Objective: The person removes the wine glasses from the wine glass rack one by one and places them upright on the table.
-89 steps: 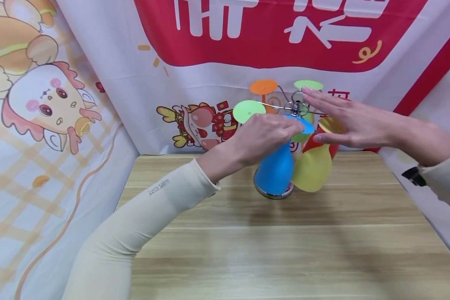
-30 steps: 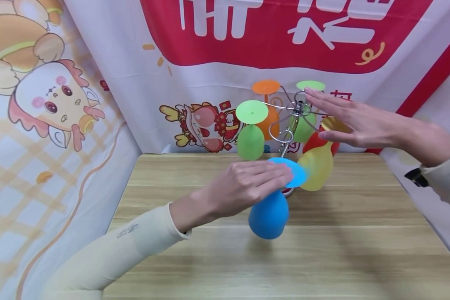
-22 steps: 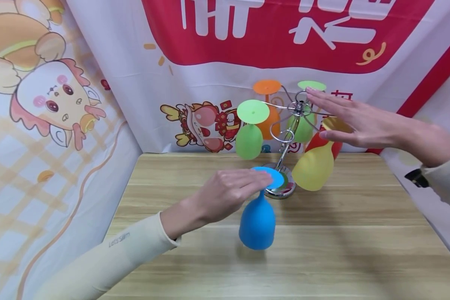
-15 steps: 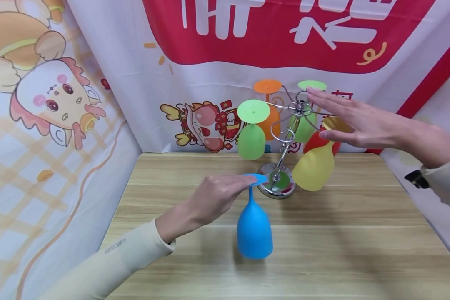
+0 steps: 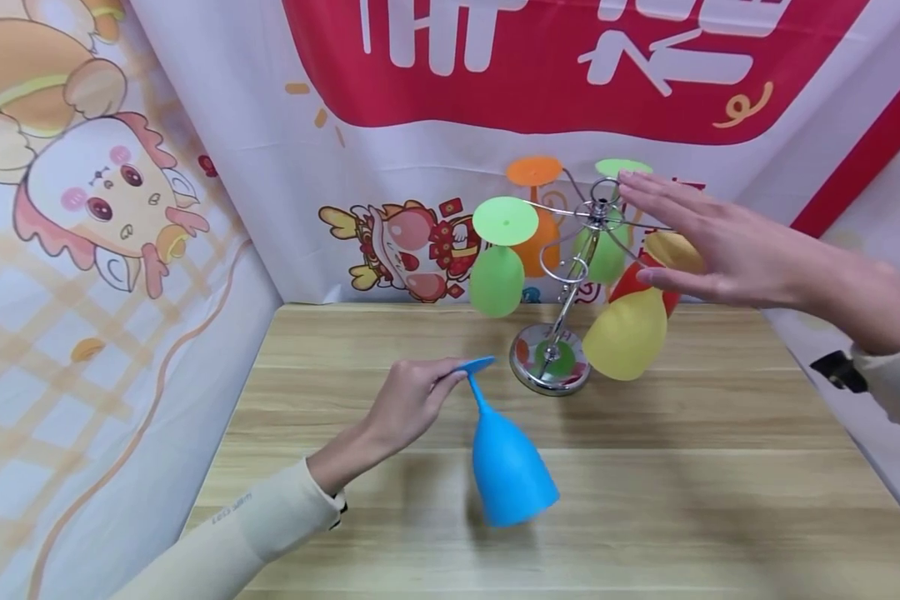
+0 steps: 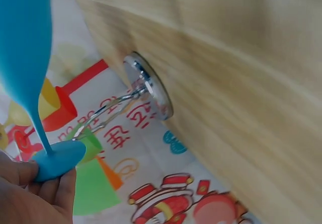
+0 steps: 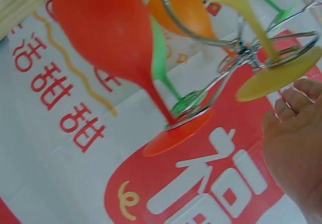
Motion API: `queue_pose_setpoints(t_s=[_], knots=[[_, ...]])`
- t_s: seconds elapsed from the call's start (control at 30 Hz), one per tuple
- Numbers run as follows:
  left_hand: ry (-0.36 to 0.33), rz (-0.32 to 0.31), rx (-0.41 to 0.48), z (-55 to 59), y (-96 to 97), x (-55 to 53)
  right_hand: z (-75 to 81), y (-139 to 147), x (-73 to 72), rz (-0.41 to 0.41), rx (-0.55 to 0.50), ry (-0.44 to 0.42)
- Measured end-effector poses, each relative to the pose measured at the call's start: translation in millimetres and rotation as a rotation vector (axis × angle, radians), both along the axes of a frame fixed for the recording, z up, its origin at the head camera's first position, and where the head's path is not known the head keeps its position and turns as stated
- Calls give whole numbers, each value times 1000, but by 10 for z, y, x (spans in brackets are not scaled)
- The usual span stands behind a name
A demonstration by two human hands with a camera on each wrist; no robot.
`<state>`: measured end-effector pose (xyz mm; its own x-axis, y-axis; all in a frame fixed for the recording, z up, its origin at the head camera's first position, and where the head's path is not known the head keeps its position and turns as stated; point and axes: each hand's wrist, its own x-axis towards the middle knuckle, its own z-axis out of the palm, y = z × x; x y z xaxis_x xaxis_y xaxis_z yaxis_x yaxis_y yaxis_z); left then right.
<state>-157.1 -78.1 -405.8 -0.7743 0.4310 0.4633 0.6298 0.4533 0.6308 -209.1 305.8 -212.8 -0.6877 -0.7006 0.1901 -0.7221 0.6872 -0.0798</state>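
Note:
My left hand [image 5: 408,400] pinches a blue plastic wine glass [image 5: 508,467] by its round foot, above the table. The glass hangs upside down and tilted, bowl toward the lower right. Behind it stands a chrome wine glass rack [image 5: 570,304] on a round base [image 5: 543,379]; one front loop [image 5: 547,258] holds no glass. My right hand [image 5: 735,246] is stretched out, fingers straight, over the rack's right side. It lies beside the foot of the yellow glass [image 5: 626,337]; whether it touches, I cannot tell. A red glass [image 7: 108,32] hangs close by, partly hidden in the head view.
Also hanging upside down are a front green glass [image 5: 497,283], an orange glass [image 5: 534,171] and a back green glass [image 5: 609,254]. The wood-grain table [image 5: 645,517] meets a printed cloth wall [image 5: 390,150] behind the rack and another [image 5: 112,350] at left.
My left hand has drawn the blue glass off the rack, toward the front and left, and its bowl has swung rightward. The right hand has stayed nearly still by the rack.

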Motion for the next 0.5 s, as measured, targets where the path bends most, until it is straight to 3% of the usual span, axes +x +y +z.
queue_pose_setpoints(t_s=[0.27,0.5], knots=[[-338,92,69,-197,-64,-16,-78,-210,267,229,-68,200],[-533,110,129,-282,-94,-6,-307,-423,546,356,-106,187]])
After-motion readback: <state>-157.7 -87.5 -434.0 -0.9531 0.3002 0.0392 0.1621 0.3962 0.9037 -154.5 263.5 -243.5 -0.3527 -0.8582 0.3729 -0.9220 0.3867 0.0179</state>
